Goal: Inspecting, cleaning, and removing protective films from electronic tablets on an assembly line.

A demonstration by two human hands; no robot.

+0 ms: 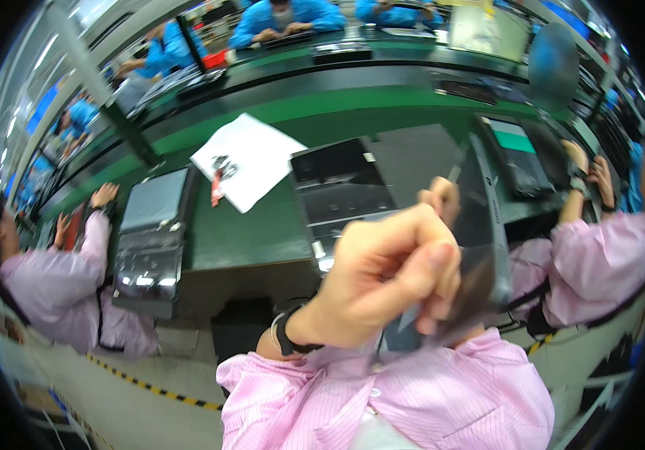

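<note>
Two hands raised: left hand [382, 277] pinching dark film sheet [472, 289] between thumb and fingers; right hand [442, 196] behind it, grip unclear.

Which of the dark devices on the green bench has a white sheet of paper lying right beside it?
The middle device, ahead of the hands; the paper lies at its left edge.

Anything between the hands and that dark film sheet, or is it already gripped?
Nothing stands between them: the left hand already pinches the dark translucent film sheet between thumb and fingers. The right hand shows only as fingertips behind it, near the film's upper edge; whether it touches the film cannot be told.
</note>
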